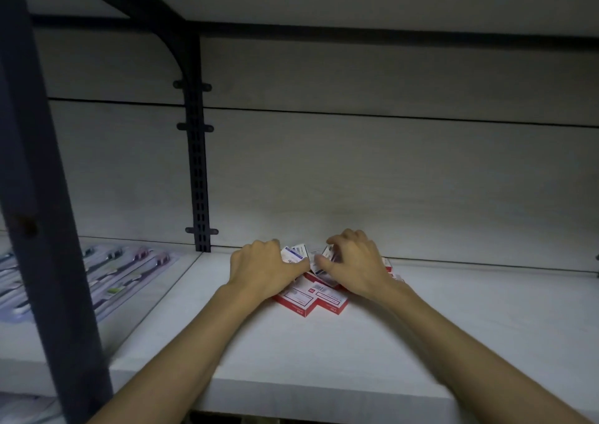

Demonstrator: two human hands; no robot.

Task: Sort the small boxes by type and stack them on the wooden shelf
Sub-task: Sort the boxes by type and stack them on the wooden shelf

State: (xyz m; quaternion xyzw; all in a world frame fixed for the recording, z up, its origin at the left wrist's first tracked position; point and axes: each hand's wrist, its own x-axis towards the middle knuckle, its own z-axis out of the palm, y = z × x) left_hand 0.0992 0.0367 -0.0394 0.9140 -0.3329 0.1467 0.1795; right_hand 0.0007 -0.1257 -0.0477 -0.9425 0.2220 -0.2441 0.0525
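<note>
**Both hands on the box pile**

The pale wooden shelf sat dim under a dark slotted upright. At nine o'clock I saw packaged toothbrushes behind a dark post. Box print was unreadable. My left hand curled over the red-and-white small boxes; my right hand pinched a tilted box.

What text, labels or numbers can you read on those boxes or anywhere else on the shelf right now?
None can be read.
Red and white boxes: printed labels and barcode-like marks, too small and blurred.
White boxes between the left hand and right hand: blue print, blurred.
Packets on the left: no legible text.
</note>
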